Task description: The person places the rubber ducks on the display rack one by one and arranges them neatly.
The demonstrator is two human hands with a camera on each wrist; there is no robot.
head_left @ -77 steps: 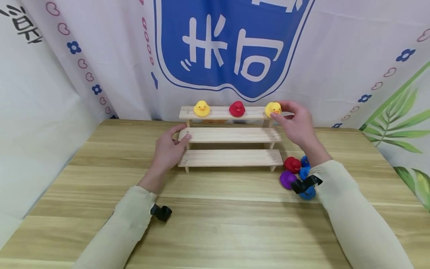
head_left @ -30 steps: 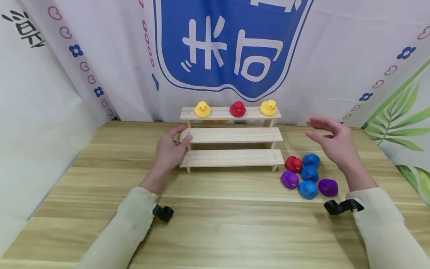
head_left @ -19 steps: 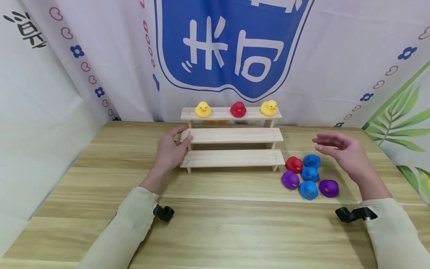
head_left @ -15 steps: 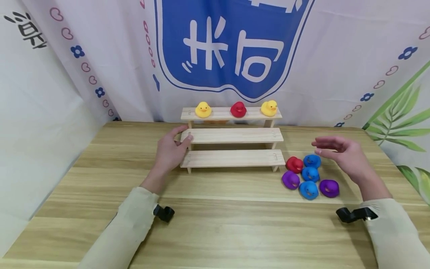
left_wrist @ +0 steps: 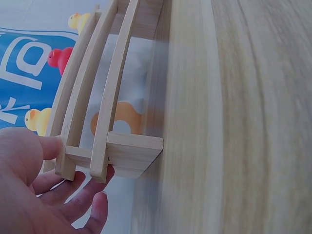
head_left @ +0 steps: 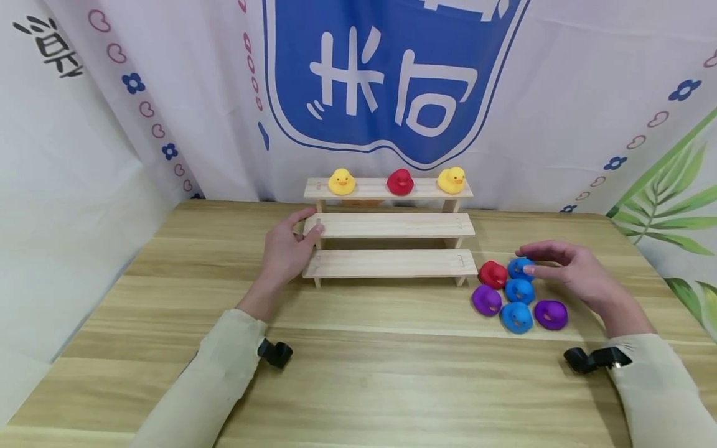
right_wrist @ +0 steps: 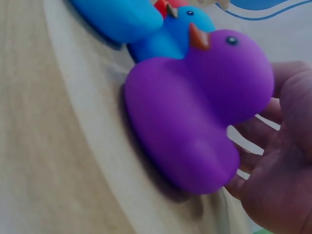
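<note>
My left hand (head_left: 287, 249) grips the left end of a three-tier wooden display stand (head_left: 386, 264). In the left wrist view its thumb lies on one board (left_wrist: 68, 146) and its fingers reach beneath. At the right, my right hand (head_left: 577, 274) has thumb and fingers around the rearmost blue rubber duck (head_left: 518, 268), which still sits on the table. Nearby are a red duck (head_left: 493, 274), two other blue ducks (head_left: 516, 317) and two purple ducks (head_left: 551, 315). One purple duck (right_wrist: 195, 112) fills the right wrist view and hides part of the right fingers.
On the top tier stand a yellow duck (head_left: 342, 182), a red duck (head_left: 400, 182) and another yellow duck (head_left: 451, 180). The wooden table (head_left: 358, 386) meets a printed curtain (head_left: 560, 93) right behind the stand.
The right hand let go of the right-hand yellow duck on the top tier, swung right, then came down to the rearmost blue duck. The left hand stayed on the stand.
</note>
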